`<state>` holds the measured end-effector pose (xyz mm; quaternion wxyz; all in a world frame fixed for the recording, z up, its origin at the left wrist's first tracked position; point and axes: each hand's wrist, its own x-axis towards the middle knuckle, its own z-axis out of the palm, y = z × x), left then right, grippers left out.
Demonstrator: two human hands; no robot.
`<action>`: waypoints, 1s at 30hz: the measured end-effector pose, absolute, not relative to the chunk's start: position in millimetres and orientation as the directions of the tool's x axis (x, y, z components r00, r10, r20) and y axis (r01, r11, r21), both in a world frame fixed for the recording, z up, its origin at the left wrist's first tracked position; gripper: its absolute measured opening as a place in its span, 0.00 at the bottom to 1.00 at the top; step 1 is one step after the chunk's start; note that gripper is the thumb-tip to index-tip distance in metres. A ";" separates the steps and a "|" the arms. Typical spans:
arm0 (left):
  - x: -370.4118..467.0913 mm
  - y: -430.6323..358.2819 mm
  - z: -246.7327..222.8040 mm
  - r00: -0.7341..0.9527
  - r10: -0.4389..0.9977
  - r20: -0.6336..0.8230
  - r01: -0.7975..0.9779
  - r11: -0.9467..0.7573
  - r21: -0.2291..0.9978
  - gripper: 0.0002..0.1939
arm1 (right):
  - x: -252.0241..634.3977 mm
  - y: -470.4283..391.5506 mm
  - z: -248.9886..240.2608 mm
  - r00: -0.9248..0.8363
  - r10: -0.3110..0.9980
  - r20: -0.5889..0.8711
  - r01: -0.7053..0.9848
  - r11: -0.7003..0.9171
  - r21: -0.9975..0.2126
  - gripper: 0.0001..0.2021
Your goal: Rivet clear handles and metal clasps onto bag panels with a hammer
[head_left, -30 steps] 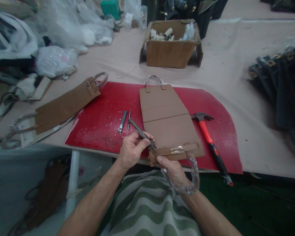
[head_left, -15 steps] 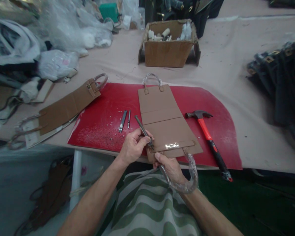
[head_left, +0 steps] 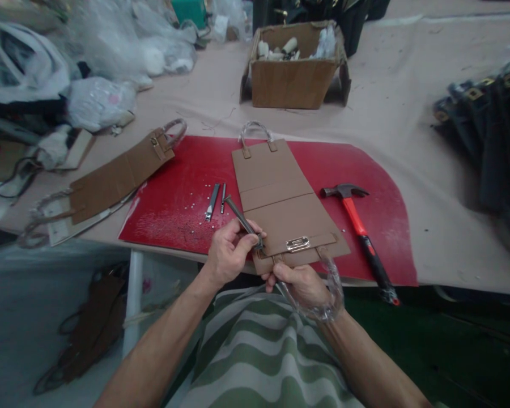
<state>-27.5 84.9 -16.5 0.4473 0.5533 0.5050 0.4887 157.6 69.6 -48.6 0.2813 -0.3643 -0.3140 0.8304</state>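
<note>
Loosening your right grip [head_left: 302, 283], closed on the handbag panel [head_left: 276, 212] at six o'clock, could let the metal tool [head_left: 241, 216] clasped in your left grip [head_left: 229, 255] scratch it.

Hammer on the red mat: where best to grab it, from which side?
Probably the black lower grip of the hammer, from the near right: the handle slants toward the near side, its end juts past the edge of the red mat, and the metal head lies at the far end.
</note>
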 end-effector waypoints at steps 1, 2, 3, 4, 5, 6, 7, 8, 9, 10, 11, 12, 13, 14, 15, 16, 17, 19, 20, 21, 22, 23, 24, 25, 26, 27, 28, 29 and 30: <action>-26.9 82.9 -16.7 0.014 0.994 0.112 0.147 -0.112 0.983 0.07 | 157.1 69.2 -48.4 -0.576 0.692 -0.435 -0.237 -0.651 -0.721 0.19; -26.4 81.2 -17.1 0.017 0.991 0.129 0.169 -0.130 0.977 0.07 | 156.7 68.9 -48.0 -0.575 0.686 -0.446 -0.234 -0.660 -0.714 0.19; -25.9 79.7 -17.5 0.022 0.990 0.143 0.189 -0.144 0.971 0.07 | 156.3 68.5 -47.5 -0.572 0.683 -0.454 -0.233 -0.666 -0.708 0.19; -25.6 78.4 -17.9 0.027 0.987 0.156 0.207 -0.158 0.965 0.07 | 156.1 68.2 -46.8 -0.569 0.681 -0.461 -0.232 -0.670 -0.705 0.19; -25.3 77.5 -18.1 0.032 0.985 0.170 0.226 -0.173 0.959 0.06 | 155.8 67.8 -46.2 -0.565 0.682 -0.465 -0.232 -0.672 -0.703 0.20; -25.2 76.7 -18.1 0.040 0.981 0.187 0.247 -0.191 0.950 0.06 | 155.4 67.5 -45.5 -0.563 0.684 -0.464 -0.233 -0.670 -0.705 0.20; -25.2 76.2 -18.0 0.045 0.977 0.206 0.269 -0.211 0.940 0.06 | 154.9 67.2 -44.9 -0.560 0.688 -0.461 -0.234 -0.666 -0.709 0.20; -25.2 75.9 -17.6 0.049 0.974 0.223 0.290 -0.228 0.930 0.06 | 154.3 66.9 -44.3 -0.557 0.691 -0.461 -0.236 -0.664 -0.710 0.20; -25.4 75.8 -17.2 0.052 0.970 0.236 0.308 -0.241 0.921 0.06 | 153.6 66.7 -43.8 -0.555 0.690 -0.465 -0.238 -0.667 -0.706 0.20; -25.5 75.8 -16.6 0.052 0.968 0.245 0.322 -0.248 0.914 0.06 | 152.8 66.5 -43.2 -0.551 0.688 -0.472 -0.241 -0.673 -0.700 0.20; -25.8 76.1 -16.1 0.052 0.967 0.248 0.332 -0.250 0.910 0.06 | 152.0 66.3 -42.7 -0.546 0.687 -0.480 -0.244 -0.678 -0.693 0.20; -26.0 76.4 -15.6 0.051 0.968 0.246 0.339 -0.249 0.907 0.06 | 151.1 66.3 -42.2 -0.541 0.686 -0.487 -0.246 -0.682 -0.689 0.20; -26.2 77.0 -15.2 0.052 0.968 0.247 0.346 -0.250 0.904 0.06 | 150.3 66.5 -41.8 -0.535 0.686 -0.493 -0.245 -0.685 -0.686 0.20; -26.4 77.6 -15.1 0.054 0.965 0.257 0.352 -0.259 0.899 0.06 | 149.6 66.9 -41.3 -0.536 0.682 -0.498 -0.239 -0.688 -0.685 0.20; -26.5 78.4 -15.2 0.057 0.960 0.274 0.362 -0.276 0.891 0.06 | 148.9 67.4 -41.0 -0.537 0.680 -0.498 -0.234 -0.688 -0.687 0.21; -26.5 79.4 -15.5 0.061 0.953 0.297 0.373 -0.297 0.879 0.06 | 148.4 68.2 -40.8 -0.539 0.681 -0.497 -0.231 -0.686 -0.690 0.21; -26.4 80.5 -16.1 0.064 0.945 0.319 0.384 -0.319 0.867 0.06 | 147.9 69.1 -40.7 -0.540 0.683 -0.492 -0.228 -0.682 -0.695 0.21; -26.2 83.1 -17.9 0.065 0.937 0.344 0.395 -0.341 0.853 0.06 | 147.2 71.3 -41.0 -0.536 0.693 -0.483 -0.223 -0.668 -0.710 0.22; -26.2 84.7 -19.1 0.060 0.938 0.340 0.395 -0.336 0.855 0.06 | 146.9 72.5 -41.6 -0.533 0.698 -0.479 -0.221 -0.660 -0.718 0.22; -26.2 86.4 -20.3 0.056 0.942 0.330 0.393 -0.325 0.860 0.06 | 146.5 73.6 -42.3 -0.532 0.700 -0.477 -0.217 -0.657 -0.722 0.23; -26.2 88.3 -21.7 0.053 0.946 0.319 0.391 -0.314 0.865 0.06 | 146.1 74.5 -43.3 -0.537 0.697 -0.476 -0.213 -0.658 -0.722 0.23; -26.3 90.2 -23.2 0.053 0.950 0.309 0.392 -0.304 0.868 0.06 | 145.5 75.2 -44.3 -0.543 0.696 -0.471 -0.223 -0.659 -0.718 0.23; -26.3 92.2 -24.9 0.055 0.951 0.304 0.396 -0.300 0.868 0.07 | 144.8 75.6 -45.4 -0.547 0.699 -0.461 -0.247 -0.661 -0.709 0.22; -26.3 94.0 -26.7 0.058 0.952 0.302 0.401 -0.299 0.866 0.07 | 144.1 75.6 -46.4 -0.548 0.705 -0.451 -0.281 -0.663 -0.694 0.20; -26.2 95.7 -28.8 0.062 0.950 0.306 0.406 -0.304 0.862 0.07 | 143.5 75.2 -47.4 -0.544 0.714 -0.442 -0.324 -0.664 -0.674 0.18; -26.0 97.0 -31.2 0.067 0.946 0.316 0.410 -0.315 0.856 0.06 | 143.0 74.3 -48.2 -0.540 0.721 -0.434 -0.368 -0.666 -0.649 0.16; -25.7 98.0 -33.9 0.074 0.941 0.331 0.417 -0.330 0.847 0.06 | 142.7 73.1 -48.9 -0.535 0.726 -0.432 -0.411 -0.670 -0.618 0.14; -25.2 98.5 -37.0 0.084 0.934 0.347 0.426 -0.348 0.835 0.06 | 142.7 71.6 -49.5 -0.531 0.726 -0.437 -0.449 -0.678 -0.582 0.13; -24.6 98.7 -40.3 0.095 0.928 0.361 0.436 -0.365 0.823 0.06 | 143.0 69.8 -50.2 -0.529 0.721 -0.447 -0.482 -0.689 -0.541 0.12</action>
